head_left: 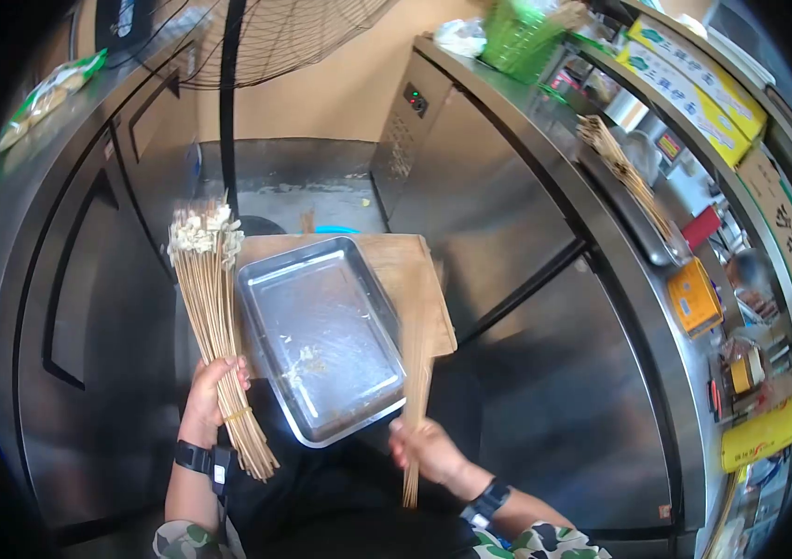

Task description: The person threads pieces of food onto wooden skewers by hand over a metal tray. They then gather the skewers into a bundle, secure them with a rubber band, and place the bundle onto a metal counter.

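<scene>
My left hand (205, 396) is wrapped round a thick bundle of bamboo skewers (208, 307), held upright left of the tray. Small whitish food pieces (205, 231) crowd the top ends, and a yellowish band (236, 415) circles the lower part. In my right hand (429, 452) is a second, thinner bunch of skewers (416, 368), smeared by motion, along the tray's right side. Between the hands a shallow metal tray (321, 298) lies on a wooden board (410, 256), with a few pale scraps (301, 361) on its bottom.
Steel cabinets (545, 326) flank me on both sides. On the right counter lie more skewers in a metal tray (643, 210), beside an orange box (694, 296). A wire fan guard (293, 37) on a dark pole stands ahead. A food bag (51, 98) rests on the left counter.
</scene>
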The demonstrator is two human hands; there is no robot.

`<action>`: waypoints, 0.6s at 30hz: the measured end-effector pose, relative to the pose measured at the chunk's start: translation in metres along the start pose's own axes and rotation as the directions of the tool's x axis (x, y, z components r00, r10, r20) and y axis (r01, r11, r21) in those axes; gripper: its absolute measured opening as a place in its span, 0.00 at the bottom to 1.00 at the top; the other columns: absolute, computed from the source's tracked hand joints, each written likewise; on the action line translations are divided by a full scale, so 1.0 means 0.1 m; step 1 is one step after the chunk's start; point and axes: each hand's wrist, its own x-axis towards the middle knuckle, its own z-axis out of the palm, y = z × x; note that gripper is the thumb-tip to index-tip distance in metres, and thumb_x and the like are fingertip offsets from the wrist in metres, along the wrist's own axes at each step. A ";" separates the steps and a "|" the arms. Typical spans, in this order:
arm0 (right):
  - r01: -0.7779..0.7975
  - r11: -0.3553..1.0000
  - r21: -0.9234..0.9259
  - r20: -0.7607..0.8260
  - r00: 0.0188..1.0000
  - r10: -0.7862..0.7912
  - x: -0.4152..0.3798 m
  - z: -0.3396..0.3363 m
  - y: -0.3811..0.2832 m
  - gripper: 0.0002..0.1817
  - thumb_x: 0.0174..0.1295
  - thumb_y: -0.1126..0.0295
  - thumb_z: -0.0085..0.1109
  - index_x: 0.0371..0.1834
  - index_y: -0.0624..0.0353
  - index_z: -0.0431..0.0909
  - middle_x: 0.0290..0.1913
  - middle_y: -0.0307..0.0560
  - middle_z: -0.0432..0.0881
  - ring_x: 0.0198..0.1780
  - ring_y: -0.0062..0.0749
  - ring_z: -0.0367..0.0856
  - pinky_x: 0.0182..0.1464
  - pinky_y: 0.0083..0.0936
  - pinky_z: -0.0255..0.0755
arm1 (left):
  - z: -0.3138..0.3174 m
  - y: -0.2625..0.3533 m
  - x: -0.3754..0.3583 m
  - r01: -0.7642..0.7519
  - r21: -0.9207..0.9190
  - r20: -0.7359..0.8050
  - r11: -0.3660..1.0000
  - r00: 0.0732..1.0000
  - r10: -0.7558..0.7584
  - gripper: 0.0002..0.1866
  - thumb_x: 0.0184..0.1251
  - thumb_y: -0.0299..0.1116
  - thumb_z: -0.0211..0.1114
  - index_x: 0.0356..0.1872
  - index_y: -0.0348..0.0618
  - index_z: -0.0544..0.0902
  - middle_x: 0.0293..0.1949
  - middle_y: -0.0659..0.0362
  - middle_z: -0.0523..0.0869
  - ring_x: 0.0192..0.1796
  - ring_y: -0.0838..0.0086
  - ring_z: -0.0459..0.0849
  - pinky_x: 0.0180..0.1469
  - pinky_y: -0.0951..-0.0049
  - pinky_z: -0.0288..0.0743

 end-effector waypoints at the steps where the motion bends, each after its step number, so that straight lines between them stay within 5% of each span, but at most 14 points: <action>1: -0.091 0.995 0.029 0.049 0.995 0.090 0.08 0.06 0.11 0.13 0.64 0.61 0.52 0.24 0.54 0.68 0.18 0.35 0.71 0.16 0.19 0.69 0.19 0.16 0.65 | -0.07 -0.02 0.04 0.042 -0.131 0.000 0.990 0.999 -0.042 0.15 0.55 0.31 0.60 0.42 0.36 0.70 0.30 0.56 0.77 0.27 0.76 0.75 0.29 0.75 0.75; 6: -0.145 0.987 -0.075 0.040 0.988 0.148 0.42 -0.06 -0.04 0.13 0.64 0.62 0.53 0.25 0.54 0.67 0.16 0.32 0.65 0.14 0.15 0.62 0.15 0.12 0.57 | -0.12 0.06 0.08 0.135 -0.594 0.110 0.793 0.990 -0.085 0.21 0.60 0.34 0.56 0.53 0.36 0.68 0.32 0.60 0.73 0.30 0.81 0.72 0.33 0.80 0.71; 12: 0.008 0.948 -0.317 -0.181 0.981 -0.069 0.49 -0.46 -0.62 0.10 0.63 0.64 0.54 0.29 0.55 0.68 0.19 0.32 0.66 0.15 0.14 0.61 0.16 0.12 0.57 | 0.12 0.14 -0.08 0.011 -0.328 -0.047 0.944 0.999 -0.027 0.21 0.62 0.38 0.53 0.54 0.38 0.69 0.32 0.61 0.74 0.29 0.81 0.73 0.30 0.82 0.70; 18: -0.020 0.849 -0.527 -0.348 0.917 -0.195 0.66 -0.57 -0.88 0.05 0.62 0.68 0.53 0.33 0.55 0.70 0.21 0.34 0.69 0.19 0.15 0.64 0.19 0.13 0.60 | 0.12 0.15 -0.13 0.099 -0.283 0.041 0.954 0.995 -0.092 0.22 0.60 0.37 0.53 0.55 0.38 0.67 0.32 0.59 0.74 0.29 0.79 0.72 0.34 0.77 0.70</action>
